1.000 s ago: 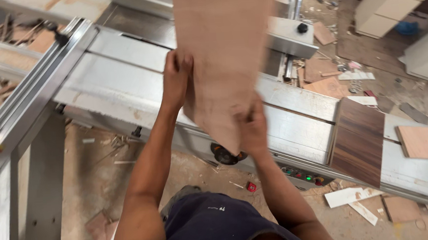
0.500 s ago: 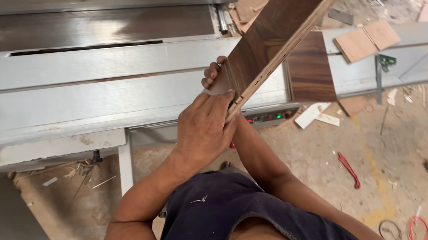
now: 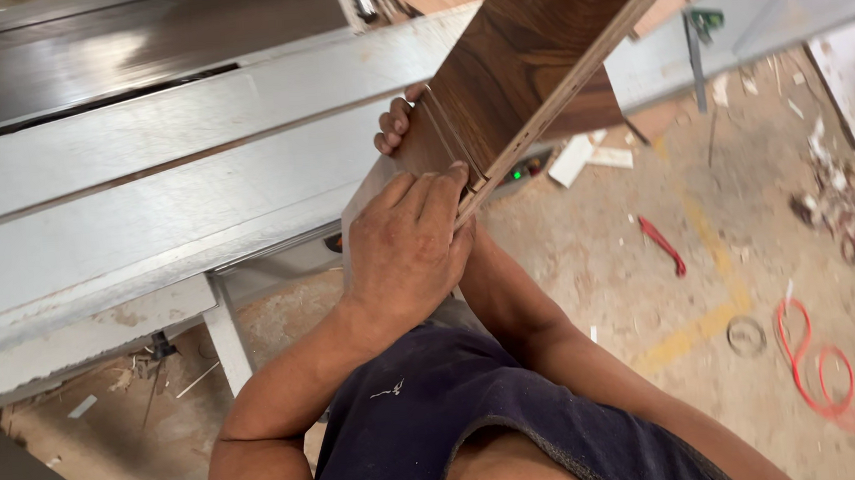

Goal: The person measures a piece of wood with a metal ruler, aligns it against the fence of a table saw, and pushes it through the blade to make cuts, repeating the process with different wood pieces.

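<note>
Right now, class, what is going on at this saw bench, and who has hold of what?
A person in a dark sleeveless top stands at a long grey metal saw table and holds a dark wood-faced board up off it, tilted, with its pale layered edge showing. The left hand grips the board's near end from above; the right hand is behind it, only its fingertips showing. On the dusty floor lie offcuts, a red tool and a red cable.
</note>
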